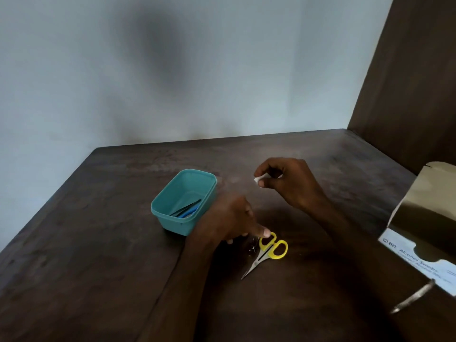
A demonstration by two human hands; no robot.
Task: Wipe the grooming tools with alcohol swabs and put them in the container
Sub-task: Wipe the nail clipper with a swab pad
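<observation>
A white swab is pinched in the right hand. The yellow-handled, closed scissors near the tabletop's middle are touched by the left hand, fingers curled; its grip cannot be told.

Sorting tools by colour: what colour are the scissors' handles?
Yellow. The scissors have yellow handle loops and bare metal blades, seen in the head view.

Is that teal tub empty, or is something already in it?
Not empty: the teal tub holds dark tweezers and a blue tool lying on its floor.
</observation>
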